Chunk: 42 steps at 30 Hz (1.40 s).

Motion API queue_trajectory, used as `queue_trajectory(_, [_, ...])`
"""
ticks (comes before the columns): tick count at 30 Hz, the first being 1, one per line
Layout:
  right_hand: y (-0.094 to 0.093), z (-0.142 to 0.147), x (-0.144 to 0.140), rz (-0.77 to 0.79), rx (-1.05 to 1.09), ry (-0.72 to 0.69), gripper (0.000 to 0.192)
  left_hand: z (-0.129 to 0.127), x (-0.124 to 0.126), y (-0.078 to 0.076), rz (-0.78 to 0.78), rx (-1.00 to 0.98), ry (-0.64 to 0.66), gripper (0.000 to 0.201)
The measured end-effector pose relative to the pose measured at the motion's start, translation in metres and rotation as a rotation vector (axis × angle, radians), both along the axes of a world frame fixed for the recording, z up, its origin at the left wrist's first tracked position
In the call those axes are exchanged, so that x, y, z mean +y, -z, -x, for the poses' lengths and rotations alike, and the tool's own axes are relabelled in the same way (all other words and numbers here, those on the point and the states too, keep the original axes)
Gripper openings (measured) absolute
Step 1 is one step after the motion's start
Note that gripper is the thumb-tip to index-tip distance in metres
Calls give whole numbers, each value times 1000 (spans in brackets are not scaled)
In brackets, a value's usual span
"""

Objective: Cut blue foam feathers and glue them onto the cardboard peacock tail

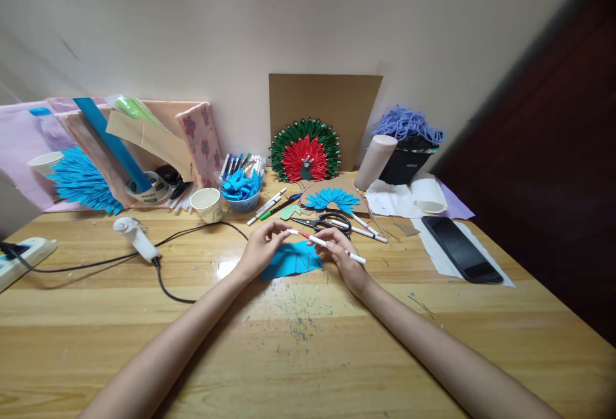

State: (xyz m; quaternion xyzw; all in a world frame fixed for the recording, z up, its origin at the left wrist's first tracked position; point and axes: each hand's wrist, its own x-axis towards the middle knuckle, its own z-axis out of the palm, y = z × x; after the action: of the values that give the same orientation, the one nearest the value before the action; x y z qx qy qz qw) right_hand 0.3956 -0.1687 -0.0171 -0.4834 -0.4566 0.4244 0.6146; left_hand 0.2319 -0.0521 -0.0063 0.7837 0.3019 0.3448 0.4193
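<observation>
**Head view: both hands on a white marker above a blue paper piece**

Head camera looks down on a wooden table [308, 355] set against a pale wall. The left hand [262, 249] is curled, its fingertips pinched on the near-left end of a white marker [325, 244]. The right hand [344, 258] is also curled around the same marker further along, fingers closed on its barrel, with the marker's far end sticking out past the hand to the right. The marker lies slanted between the two hands, just above a blue paper piece [291, 260] that rests flat on the table, partly under both hands.

Just beyond the hands lie black-handled scissors [327, 221] and several loose markers [269, 204]. Behind those sits a blue paper fan shape [332, 199] on a cardboard cut-out, and further back a red and green paper peacock [305, 151] leans on a brown cardboard sheet [325, 101]. A small bowl of blue paper bits [241, 189] stands beside a paper cup [206, 204]. To the left, a white glue gun [135, 234] lies on its side, its black cord running across the table, near a power strip [22, 258]. To the right, a black phone [461, 249] lies on white paper, near a black bin topped with purple yarn [408, 125].
</observation>
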Motion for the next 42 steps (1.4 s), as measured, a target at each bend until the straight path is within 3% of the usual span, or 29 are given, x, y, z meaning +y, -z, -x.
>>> queue_trajectory(4, [-1, 1, 0, 11, -9, 10, 21, -2, 2, 6, 123, -72, 16, 28])
queue_trajectory(7, [0, 1, 0, 38, -22, -5, 24, -2, 1, 5, 115, -62, 31, 28])
queue_trajectory(11, [1, 0, -1, 68, 8, -24, 25, 0, -3, -2, 7, 13, 65, 25])
queue_trajectory(19, [1, -2, 0, 79, 142, -92, 20, 3, -11, -16, -238, 148, 253, 22])
queue_trajectory(27, [0, 2, -6, 63, 12, -110, 26, 2, -22, -23, -397, 342, 355, 25])
queue_trajectory(33, [-8, 7, -13, -13, -249, -127, 27, 5, -23, -18, -363, 382, 423, 27])
queue_trajectory(42, [1, 8, -13, -21, -399, -203, 16, 12, -18, -20, -224, 378, 529, 30])
